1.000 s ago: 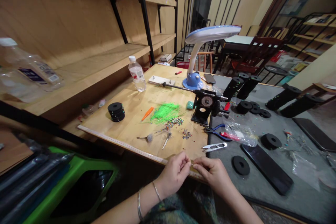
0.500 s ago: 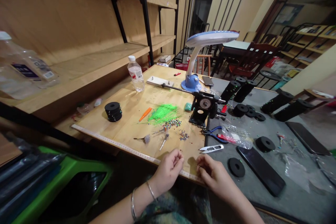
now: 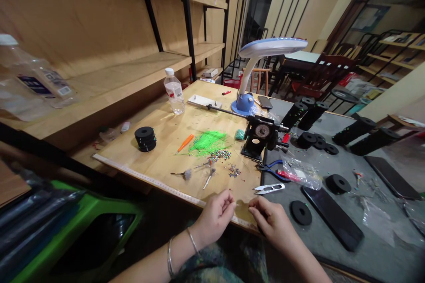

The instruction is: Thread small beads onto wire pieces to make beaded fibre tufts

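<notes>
Over the near edge of the wooden table, my left hand [image 3: 219,211] is closed in a pinch, with two bracelets on its wrist. My right hand [image 3: 268,216] faces it across a small gap, thumb and forefinger pressed together. Whatever the fingers hold is too fine to make out. White thread snips [image 3: 269,189] lie just beyond my right hand. Ahead are a pile of small metal pieces [image 3: 234,171], multicoloured beads [image 3: 219,155], bright green strands [image 3: 208,142] and two small feathery tufts, one of them a grey tuft [image 3: 186,174].
A black winding device [image 3: 260,135] with a long rod stands mid-table, before a blue-and-white lamp [image 3: 244,102]. Blue-handled pliers [image 3: 272,168], a phone [image 3: 334,216] and black foam spools [image 3: 301,212] lie to the right. A water bottle [image 3: 174,93] stands at the back left.
The fingertips of my right hand have drawn into a tighter pinch, and the gap between my hands is slightly narrower. The view has shifted a little; the table items are unmoved.
</notes>
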The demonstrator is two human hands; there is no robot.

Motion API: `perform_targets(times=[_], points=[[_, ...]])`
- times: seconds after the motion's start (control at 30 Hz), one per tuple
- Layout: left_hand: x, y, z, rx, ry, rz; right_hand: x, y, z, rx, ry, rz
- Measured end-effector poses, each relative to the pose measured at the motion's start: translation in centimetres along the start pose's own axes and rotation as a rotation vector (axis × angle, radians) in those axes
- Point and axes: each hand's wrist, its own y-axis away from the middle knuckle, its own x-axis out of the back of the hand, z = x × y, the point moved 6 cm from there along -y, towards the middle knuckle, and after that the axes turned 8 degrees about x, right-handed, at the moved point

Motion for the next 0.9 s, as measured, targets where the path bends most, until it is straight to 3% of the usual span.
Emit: perform_targets(times=[0.53, 0.7, 0.9], points=[[-0.4, 0.0, 0.1, -0.021, -0.043, -0.007, -0.1, -0.1, 0.0, 0.005, -0.042, -0.006], [-0.2, 0.0, 0.4, -0.024, -0.080, -0.005, 0.7, 0.0, 0.2, -0.019, -0.131, 0.044], [0.5, 0.1, 1.2, -0.106, -0.435, 0.091, 0.8, 0.2, 1.1, -0.101, -0.232, -0.039]])
